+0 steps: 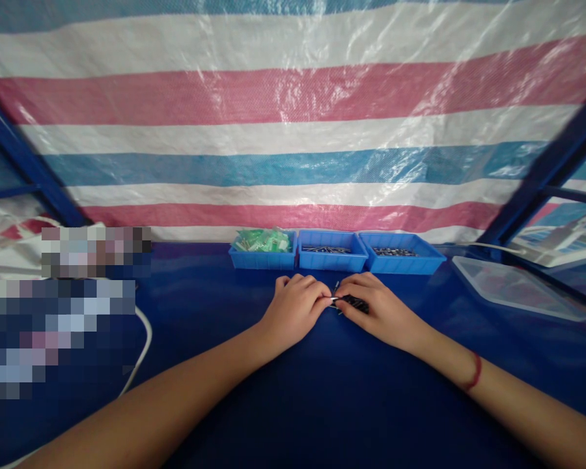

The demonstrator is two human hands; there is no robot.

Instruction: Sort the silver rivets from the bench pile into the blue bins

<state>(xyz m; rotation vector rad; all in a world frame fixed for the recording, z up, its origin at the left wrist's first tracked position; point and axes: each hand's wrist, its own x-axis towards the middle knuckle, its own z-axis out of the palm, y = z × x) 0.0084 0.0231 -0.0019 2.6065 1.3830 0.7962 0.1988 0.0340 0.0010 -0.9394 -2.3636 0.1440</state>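
My left hand (297, 305) is closed in a pinch, thumb against forefinger, on a thin silvery rod (333, 298). Facing it, my right hand (374, 306) has thumb and fingertips curled together at the rod's other end. What the right fingertips grip is too small and covered to make out. Beneath the right palm, between thumb and fingers, lies a small heap of thin dark pieces (356, 303), partly hidden by the hand. Both hands meet low over the blue tabletop (293, 404), just in front of the bins.
Three blue bins line the back: one with green plastic packets (266, 241), a middle bin (332, 262) with thin metal pieces, a right bin (405, 264) with small dark pieces. A translucent lid (512, 286) lies right. A white cable (144, 339) runs left. Striped sheeting (293, 98) hangs behind.
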